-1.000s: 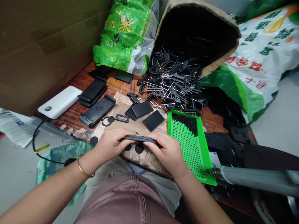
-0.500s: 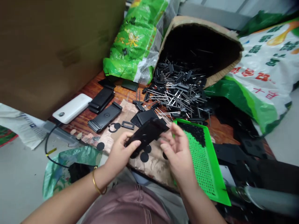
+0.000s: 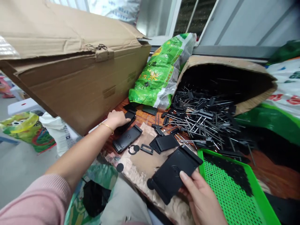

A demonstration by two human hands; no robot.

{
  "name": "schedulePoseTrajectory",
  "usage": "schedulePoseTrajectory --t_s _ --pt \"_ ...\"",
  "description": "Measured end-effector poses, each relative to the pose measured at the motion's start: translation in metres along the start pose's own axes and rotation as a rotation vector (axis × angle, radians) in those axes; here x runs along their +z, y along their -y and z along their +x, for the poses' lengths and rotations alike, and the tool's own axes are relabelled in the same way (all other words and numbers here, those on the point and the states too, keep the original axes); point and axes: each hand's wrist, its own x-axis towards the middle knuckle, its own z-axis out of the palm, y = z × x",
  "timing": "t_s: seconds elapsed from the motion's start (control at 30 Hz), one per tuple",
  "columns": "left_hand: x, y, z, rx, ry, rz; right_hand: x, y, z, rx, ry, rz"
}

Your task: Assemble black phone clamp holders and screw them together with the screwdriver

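My right hand (image 3: 199, 193) grips a flat black plastic plate (image 3: 172, 168) with raised ends and a round mark in its middle, its thumb on the face. My left hand (image 3: 116, 120) is far out at the left, closed over a stack of similar black plates (image 3: 128, 117); its fingertips are partly hidden. Beside that stack lies another black plate (image 3: 127, 137). On the brown work sheet (image 3: 138, 162) are a black rectangular frame (image 3: 147, 149), a black ring (image 3: 133, 150), a round black disc (image 3: 120, 167) and more black plates (image 3: 167, 142).
A green perforated tray (image 3: 227, 184) with small black bits stands at the right. Metal rods with black ends (image 3: 199, 115) spill from a cardboard box (image 3: 225, 61). A big carton (image 3: 77, 81) rises at the left, beside a green bag (image 3: 154, 75).
My left hand has let go of the black plate and moved left and away to the stack. My right hand now holds the plate by itself. The view has tilted up.
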Motion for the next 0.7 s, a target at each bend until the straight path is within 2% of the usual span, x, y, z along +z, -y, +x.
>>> schedulePoseTrajectory --t_s 0.1,0.23,0.3,0.4,0.5,0.57,0.63,0.7 --pt "0.012 -0.004 0.026 -0.02 0.105 0.063 -0.007 -0.007 -0.003 0.019 0.026 0.056" --pt "0.029 -0.009 0.033 -0.037 0.161 0.065 -0.017 -0.017 -0.004 0.053 0.039 0.131" --pt "0.03 -0.01 0.032 -0.035 0.149 0.042 -0.02 -0.019 -0.005 0.044 0.041 0.147" --pt "0.014 -0.012 0.028 -0.026 0.07 -0.015 -0.017 -0.014 -0.008 0.038 0.048 0.161" --pt "-0.011 -0.022 0.014 0.048 -0.008 -0.114 -0.007 -0.001 -0.013 0.033 0.053 0.184" --pt "-0.02 -0.033 -0.005 0.149 0.004 -0.201 0.002 0.008 -0.015 0.011 0.059 0.208" --pt "-0.017 -0.047 -0.031 0.247 0.062 -0.297 0.011 0.013 -0.017 0.004 0.07 0.226" --pt "0.0 -0.06 -0.061 0.357 0.191 -0.48 0.019 0.013 -0.016 0.009 0.08 0.235"
